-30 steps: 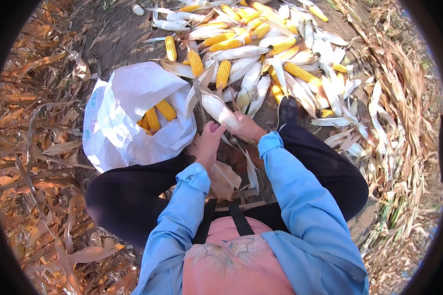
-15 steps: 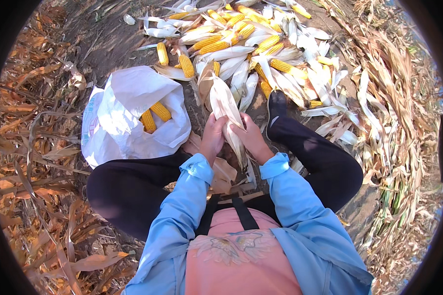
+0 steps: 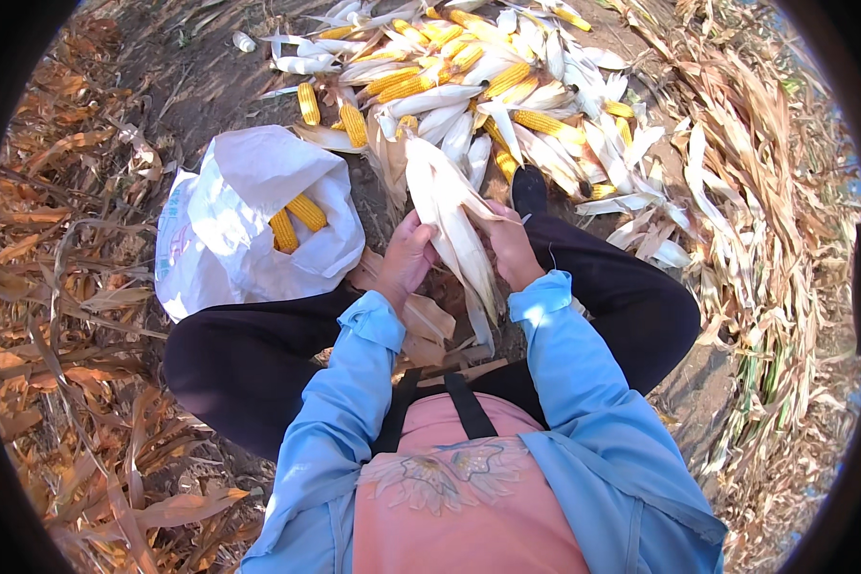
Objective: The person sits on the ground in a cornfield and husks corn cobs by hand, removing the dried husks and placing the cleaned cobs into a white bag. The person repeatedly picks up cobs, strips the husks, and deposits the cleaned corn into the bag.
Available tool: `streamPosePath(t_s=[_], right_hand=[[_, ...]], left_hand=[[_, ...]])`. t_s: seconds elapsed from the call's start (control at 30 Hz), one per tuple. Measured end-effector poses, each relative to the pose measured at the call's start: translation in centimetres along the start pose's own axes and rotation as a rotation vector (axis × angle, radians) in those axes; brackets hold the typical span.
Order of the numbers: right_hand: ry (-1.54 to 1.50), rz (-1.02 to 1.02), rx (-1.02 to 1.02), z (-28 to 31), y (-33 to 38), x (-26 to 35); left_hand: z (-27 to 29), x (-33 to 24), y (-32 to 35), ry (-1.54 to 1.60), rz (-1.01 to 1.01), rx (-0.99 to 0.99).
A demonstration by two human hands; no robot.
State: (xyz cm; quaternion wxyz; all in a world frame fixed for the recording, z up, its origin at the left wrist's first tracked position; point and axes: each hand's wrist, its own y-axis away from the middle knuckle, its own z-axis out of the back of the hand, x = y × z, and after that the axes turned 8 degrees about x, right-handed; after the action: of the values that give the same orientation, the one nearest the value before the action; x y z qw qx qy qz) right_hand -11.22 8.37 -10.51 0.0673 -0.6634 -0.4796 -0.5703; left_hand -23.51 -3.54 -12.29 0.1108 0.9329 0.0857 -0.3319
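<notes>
While both hands work between the knees, the left hand [image 3: 407, 256] and right hand [image 3: 509, 244] are each clenched on a long corn ear [image 3: 447, 206] w/ pale papery husk, tip pointing away. Just left lies a crumpled white plastic bag [image 3: 230, 225] holding ridged yellow cobs [image 3: 295, 220]. Beyond sits a pile of cobs & husks [image 3: 488, 86], prob. partly stripped. Brittle brown leaves [image 3: 67, 316] all round.

You are out in a harvested corn field, sitting on bare dark soil [image 3: 201, 86] with dry brown stalks and leaves [image 3: 67, 316] heaped around you. A pile of corn ears [image 3: 488, 86], some husked yellow and some in pale husks, lies in front of you. A white sack [image 3: 230, 210] holding yellow cobs sits beside it.
</notes>
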Motion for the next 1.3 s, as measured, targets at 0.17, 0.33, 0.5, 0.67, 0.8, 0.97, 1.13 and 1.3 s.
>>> streamPosePath(t_s=[0.17,0.33,0.5,0.67,0.8,0.97,1.13,1.3], right_hand=[[0.326,0.222,0.035,-0.1,-0.1,-0.5],[0.617,0.331,-0.002,-0.8,0.2,0.1],[0.519,0.508,0.069,-0.6,-0.6,0.9],[0.2,0.478,0.088,-0.1,-3.3,3.1],[-0.072,0.305,0.193,-0.4,-3.2,6.1],[0.018,0.19,0.053,-0.2,-3.1,5.8],[-0.248,0.225,0.018,0.9,-3.5,4.3],[-0.432,0.416,-0.009,2.5,-4.1,4.5]], left_hand=[[0.3,0.1,-0.1,-0.042,0.029,-0.051],[-0.7,-0.1,0.2,-0.006,-0.004,-0.058],[-1.0,0.9,0.2,-0.234,0.0,-0.072],[-2.0,1.3,0.7,-0.277,0.15,0.063],[-2.2,1.2,0.9,-0.129,0.192,0.138],[-2.1,1.7,1.2,-0.177,0.208,0.096],[-2.4,1.2,1.2,-0.421,0.158,0.053],[-1.1,1.1,1.3,-0.705,0.104,0.044]])
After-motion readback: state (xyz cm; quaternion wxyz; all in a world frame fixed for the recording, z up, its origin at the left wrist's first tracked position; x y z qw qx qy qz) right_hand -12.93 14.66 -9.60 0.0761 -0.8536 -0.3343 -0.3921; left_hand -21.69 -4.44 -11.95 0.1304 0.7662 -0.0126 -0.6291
